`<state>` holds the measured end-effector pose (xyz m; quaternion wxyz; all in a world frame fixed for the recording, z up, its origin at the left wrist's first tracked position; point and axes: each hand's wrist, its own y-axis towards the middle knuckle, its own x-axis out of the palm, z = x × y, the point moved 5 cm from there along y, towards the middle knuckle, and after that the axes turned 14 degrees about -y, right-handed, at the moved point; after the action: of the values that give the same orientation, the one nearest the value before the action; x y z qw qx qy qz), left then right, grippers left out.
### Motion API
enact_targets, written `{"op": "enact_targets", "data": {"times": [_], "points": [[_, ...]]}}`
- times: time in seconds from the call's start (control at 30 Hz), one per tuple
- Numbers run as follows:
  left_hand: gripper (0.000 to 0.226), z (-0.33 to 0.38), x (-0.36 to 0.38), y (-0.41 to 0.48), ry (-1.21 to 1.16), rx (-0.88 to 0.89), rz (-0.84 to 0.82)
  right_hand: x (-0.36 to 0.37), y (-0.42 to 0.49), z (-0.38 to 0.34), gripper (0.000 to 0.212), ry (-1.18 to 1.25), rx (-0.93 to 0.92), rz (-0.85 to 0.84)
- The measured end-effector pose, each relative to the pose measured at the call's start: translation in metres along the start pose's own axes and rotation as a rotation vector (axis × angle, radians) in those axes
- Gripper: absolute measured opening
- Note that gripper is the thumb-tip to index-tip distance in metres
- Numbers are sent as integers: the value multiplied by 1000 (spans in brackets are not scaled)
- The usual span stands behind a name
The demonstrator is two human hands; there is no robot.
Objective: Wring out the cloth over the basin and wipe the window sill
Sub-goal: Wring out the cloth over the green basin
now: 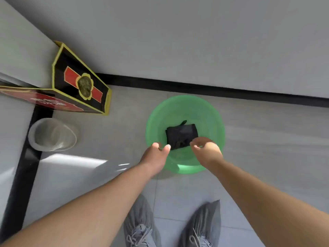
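Note:
A green plastic basin (pixel 185 107) stands on the tiled floor close to the wall. A dark folded cloth (pixel 181 133) lies flat in its bottom. My left hand (pixel 156 154) hovers over the basin's near left rim, fingers relaxed and spread, thumb tip beside the cloth's near left corner. My right hand (pixel 207 150) is over the near right part of the basin, its fingers loosely curled just at the cloth's near right corner. Neither hand shows a grip on the cloth.
A black, red and gold carton (pixel 78 82) leans at the left by a grey ledge (pixel 21 50). A clear plastic container (pixel 51 134) sits on the floor below it. A black skirting strip (pixel 213 90) runs along the wall. My grey shoes (pixel 140 227) stand below the basin.

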<state>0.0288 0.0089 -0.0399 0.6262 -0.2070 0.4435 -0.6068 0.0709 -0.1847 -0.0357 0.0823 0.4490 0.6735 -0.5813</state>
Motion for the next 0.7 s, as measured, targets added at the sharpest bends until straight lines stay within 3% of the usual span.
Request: {"op": "enact_targets", "data": {"times": [0.33,0.47,0.53,0.63,0.7], "points": [[46,-17,54,101,-114,-13,113,57,105,18,52,-57,-15,181],[43,-15,66,115,-315,-26,130,72,116,16,52,97,0,186],[41,-13,71,117,-375,-50,99,77,117,14,48,269,28,133],[47,-13,75,117,-417,-120,90,83,115,12,15,461,67,38],[50,-12,75,110,-494,-153,102,82,110,11,12,521,60,-8]]}}
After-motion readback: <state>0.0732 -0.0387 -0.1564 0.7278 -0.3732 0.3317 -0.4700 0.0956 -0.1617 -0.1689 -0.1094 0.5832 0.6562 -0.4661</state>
